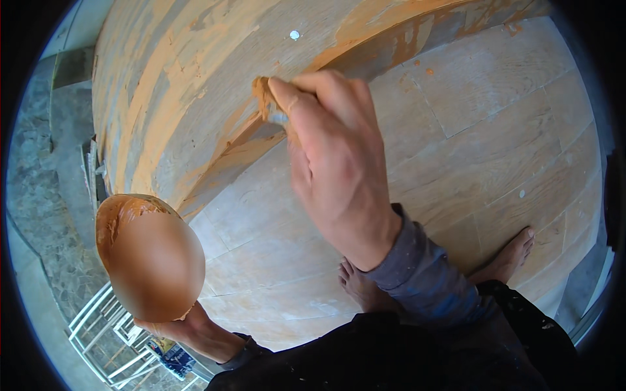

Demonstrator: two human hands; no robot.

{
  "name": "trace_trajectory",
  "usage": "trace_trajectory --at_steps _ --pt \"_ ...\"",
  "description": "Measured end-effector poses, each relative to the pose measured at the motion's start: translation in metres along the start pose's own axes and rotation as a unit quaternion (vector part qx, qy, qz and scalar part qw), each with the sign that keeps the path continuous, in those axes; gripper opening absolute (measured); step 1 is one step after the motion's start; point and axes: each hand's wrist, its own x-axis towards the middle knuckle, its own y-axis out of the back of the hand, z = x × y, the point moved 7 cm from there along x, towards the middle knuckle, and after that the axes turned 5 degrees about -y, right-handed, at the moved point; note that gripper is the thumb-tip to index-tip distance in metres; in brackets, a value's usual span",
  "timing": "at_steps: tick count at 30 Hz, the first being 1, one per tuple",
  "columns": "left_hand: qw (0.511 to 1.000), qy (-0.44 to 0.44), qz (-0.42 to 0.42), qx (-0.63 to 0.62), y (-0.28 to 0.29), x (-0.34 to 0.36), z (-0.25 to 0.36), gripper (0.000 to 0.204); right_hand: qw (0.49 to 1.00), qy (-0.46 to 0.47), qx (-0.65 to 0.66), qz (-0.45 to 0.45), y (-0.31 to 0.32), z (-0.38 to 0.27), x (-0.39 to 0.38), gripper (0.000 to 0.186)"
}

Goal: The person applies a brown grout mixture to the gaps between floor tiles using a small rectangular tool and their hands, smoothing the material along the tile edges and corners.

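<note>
My left hand (192,333) grips the lower edge of a round bowl (106,225) from below. Orange-brown paste coats the bowl's inside; its middle is blurred. Pinched in the fingers of my right hand (339,156) is a small paste-covered scraper (265,101), though its exact shape is mostly hidden by the hand. The scraper is close to the edge of a wood-look tiled step (248,52), where orange paste is smeared in broad streaks; whether it touches the surface I cannot tell. Below the step lies a wood-look tiled floor (417,163).
My bare feet (512,254) stand on the lower tiles. White metal frames (107,332) are at the lower left, with a dark blue printed package (173,357) among them. Grey stone-patterned flooring (65,208) lies beyond the step's left side. Drops of paste dot the tiles.
</note>
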Motion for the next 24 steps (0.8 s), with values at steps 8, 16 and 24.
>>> trace_trajectory --at_steps 8,16,24 --pt "0.999 0.016 -0.042 -0.028 -0.024 -0.038 -0.011 0.062 0.892 0.051 -0.297 -0.336 -0.056 -0.042 0.014 0.014" --pt "0.997 -0.054 -0.037 -0.037 -0.043 -0.069 0.030 0.065 0.969 -0.143 0.179 -0.089 0.067 0.050 -0.034 0.031" --pt "0.997 -0.042 -0.067 -0.021 -0.063 -0.115 0.025 0.060 0.940 -0.146 0.156 0.267 0.091 0.104 -0.025 0.050"
